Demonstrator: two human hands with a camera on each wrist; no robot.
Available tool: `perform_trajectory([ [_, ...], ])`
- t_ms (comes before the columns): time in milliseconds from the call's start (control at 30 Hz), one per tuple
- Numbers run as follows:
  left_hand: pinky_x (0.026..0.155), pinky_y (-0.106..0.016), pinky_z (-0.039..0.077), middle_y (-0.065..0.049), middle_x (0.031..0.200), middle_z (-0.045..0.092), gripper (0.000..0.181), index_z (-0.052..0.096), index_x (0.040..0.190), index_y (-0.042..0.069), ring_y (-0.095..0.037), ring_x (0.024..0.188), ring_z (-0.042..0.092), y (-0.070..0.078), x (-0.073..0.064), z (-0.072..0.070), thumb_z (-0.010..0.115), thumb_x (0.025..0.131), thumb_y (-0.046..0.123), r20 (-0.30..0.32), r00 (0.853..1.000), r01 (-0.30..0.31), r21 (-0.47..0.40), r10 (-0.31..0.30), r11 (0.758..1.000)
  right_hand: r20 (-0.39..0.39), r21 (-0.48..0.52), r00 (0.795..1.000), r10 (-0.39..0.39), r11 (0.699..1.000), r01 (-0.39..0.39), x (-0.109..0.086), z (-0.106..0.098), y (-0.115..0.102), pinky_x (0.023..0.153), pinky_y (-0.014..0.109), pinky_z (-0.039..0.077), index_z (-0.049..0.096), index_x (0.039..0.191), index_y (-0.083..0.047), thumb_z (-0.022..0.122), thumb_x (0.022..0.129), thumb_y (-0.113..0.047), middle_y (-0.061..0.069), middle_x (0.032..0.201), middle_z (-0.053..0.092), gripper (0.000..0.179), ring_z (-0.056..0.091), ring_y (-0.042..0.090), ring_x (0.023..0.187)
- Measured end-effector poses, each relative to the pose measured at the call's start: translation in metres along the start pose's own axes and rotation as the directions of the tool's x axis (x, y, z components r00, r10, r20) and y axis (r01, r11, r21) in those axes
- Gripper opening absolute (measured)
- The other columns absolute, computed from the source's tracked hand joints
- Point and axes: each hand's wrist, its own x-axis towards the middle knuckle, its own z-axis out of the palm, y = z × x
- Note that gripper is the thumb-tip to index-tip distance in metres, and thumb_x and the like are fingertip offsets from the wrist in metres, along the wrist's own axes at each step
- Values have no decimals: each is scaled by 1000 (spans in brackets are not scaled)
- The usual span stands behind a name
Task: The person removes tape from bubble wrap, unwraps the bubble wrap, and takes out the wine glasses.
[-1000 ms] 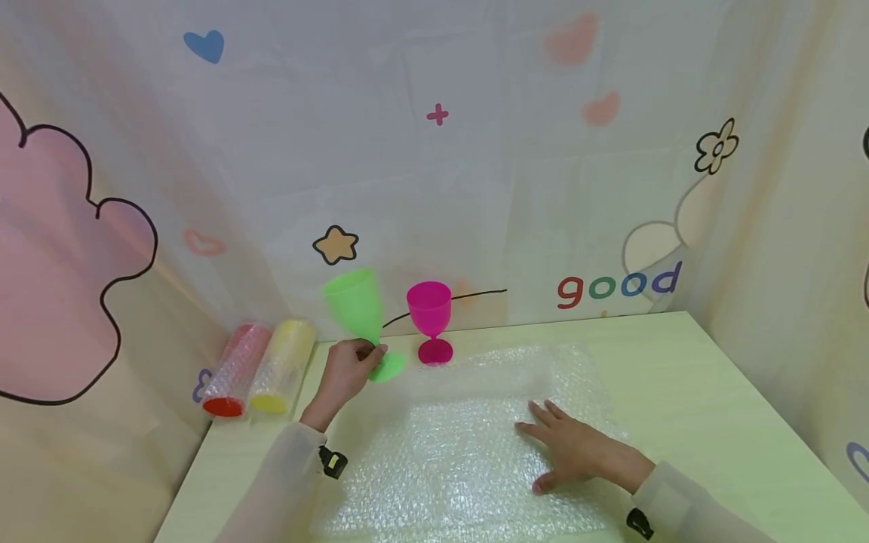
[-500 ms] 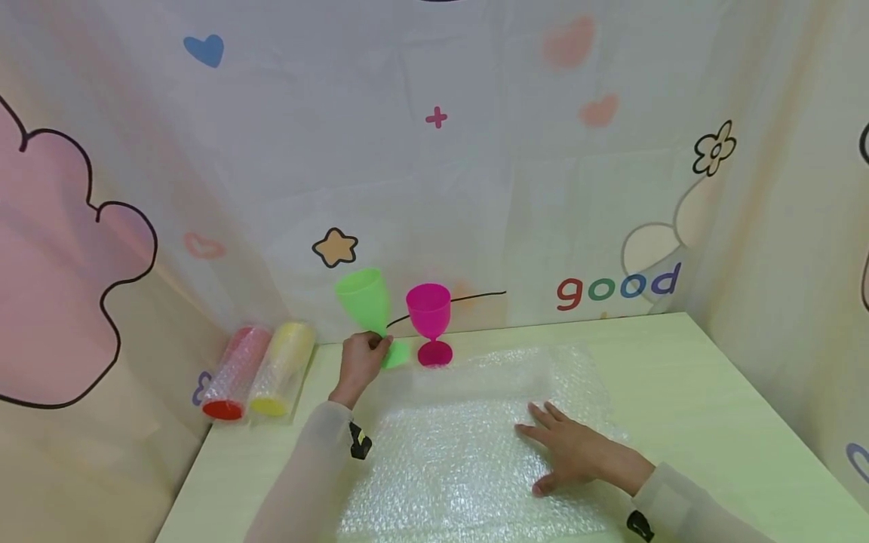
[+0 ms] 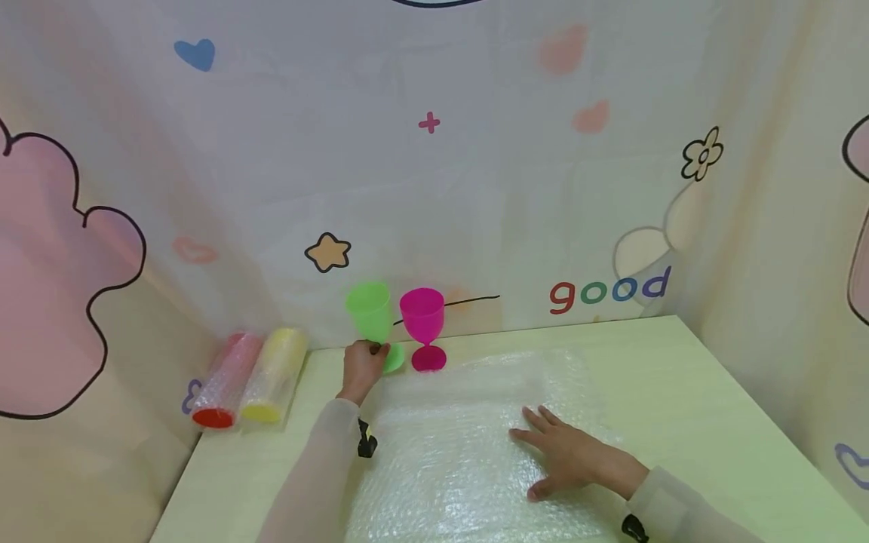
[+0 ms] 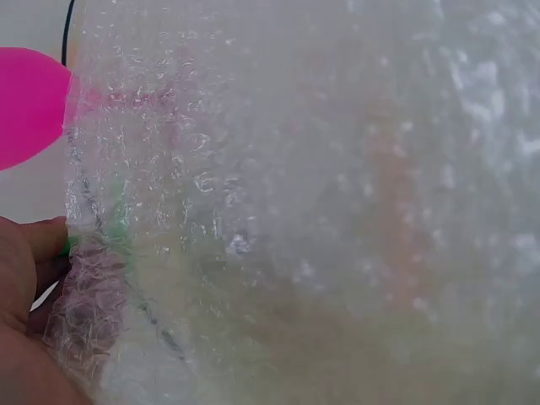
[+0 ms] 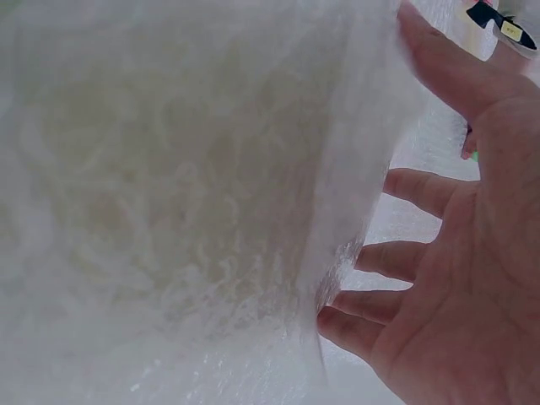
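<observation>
In the head view my left hand (image 3: 362, 369) pinches a green plastic goblet (image 3: 370, 311) low on its stem. The goblet is nearly upright, just left of a magenta goblet (image 3: 422, 313) that stands at the back of the table. My right hand (image 3: 575, 456) rests with spread fingers on a sheet of bubble wrap (image 3: 455, 452). Bubble wrap (image 4: 253, 211) fills most of the left wrist view and hides nearly all of the green goblet there. In the right wrist view, the fingertips of my right hand (image 5: 472, 253) touch the wrap's edge.
Two rolled bundles in bubble wrap, one red (image 3: 227, 381) and one yellow (image 3: 274, 377), lie at the table's left edge. A printed curtain (image 3: 475, 211) hangs right behind the table (image 3: 706, 445).
My left hand has carried the green goblet rightward, close to the magenta one, and the goblet has become more upright and lower. My right hand has stayed on the bubble wrap.
</observation>
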Motion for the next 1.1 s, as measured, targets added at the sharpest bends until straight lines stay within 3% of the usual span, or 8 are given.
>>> perform_trajectory([
  [167, 48, -23, 31, 3, 53, 49, 31, 65, 66, 1, -11, 51, 38, -7, -4, 4, 66, 92, 18, 10, 998, 67, 9, -67, 998, 5, 0, 1000, -18, 1000, 18, 1, -1, -2, 109, 63, 37, 41, 150, -15, 76, 68, -64, 23, 161, 23, 102, 19, 51, 147],
  [267, 47, -23, 30, 3, 52, 46, 32, 63, 66, 1, -10, 50, 37, -11, -4, 8, 66, 92, 18, 31, 996, 86, 11, -87, 996, 8, -6, 1000, -14, 1000, 14, 1, -1, -2, 109, 63, 36, 41, 150, -15, 76, 68, -64, 22, 161, 23, 102, 18, 51, 147],
  [500, 49, -24, 34, 1, 54, 51, 30, 66, 67, 1, -12, 53, 41, -15, -3, 12, 67, 91, 18, 22, 996, 82, 21, -83, 996, 16, 3, 1000, -6, 1000, 6, 1, -3, -5, 110, 63, 36, 41, 150, -16, 77, 68, -62, 22, 162, 22, 100, 17, 50, 148],
  [633, 55, -28, 43, -8, 66, 66, 22, 72, 79, -1, -17, 59, 53, -17, -4, 11, 66, 90, 17, 28, 998, 64, 23, -64, 998, 17, 4, 1000, 2, 1000, -2, 1, -3, -7, 110, 62, 36, 41, 150, -16, 78, 68, -61, 21, 162, 22, 100, 17, 49, 148],
  [733, 66, -35, 53, -15, 82, 73, 20, 74, 91, -2, -25, 75, 66, -17, -5, 10, 65, 89, 16, 45, 998, 46, 41, -48, 998, 15, 5, 1000, -2, 1000, 2, 0, -2, -7, 110, 63, 36, 41, 150, -15, 78, 69, -61, 21, 162, 22, 100, 18, 50, 148],
  [867, 79, -43, 58, -20, 100, 74, 27, 72, 107, -4, -32, 94, 70, -13, -9, 6, 63, 90, 15, 63, 996, 63, 54, -66, 997, 13, 5, 1000, -3, 1000, 3, -3, -3, -6, 110, 63, 35, 41, 149, -14, 78, 69, -60, 23, 161, 22, 100, 18, 50, 147],
  [1000, 79, -43, 58, -19, 105, 73, 31, 69, 114, -3, -31, 94, 71, -6, -15, -3, 59, 93, 17, 44, 997, 65, 34, -67, 997, 10, 7, 1000, -1, 1000, 1, -5, -3, -5, 111, 63, 34, 41, 149, -13, 78, 69, -60, 25, 160, 23, 100, 18, 51, 147],
  [1100, 77, -43, 57, -17, 105, 73, 30, 68, 116, -1, -30, 92, 70, -3, -25, -19, 56, 95, 18, 21, 999, 28, 11, -28, 1000, 13, 6, 1000, 2, 1000, -2, -4, -1, -4, 111, 62, 34, 41, 149, -14, 77, 69, -61, 24, 161, 23, 100, 18, 51, 147],
])
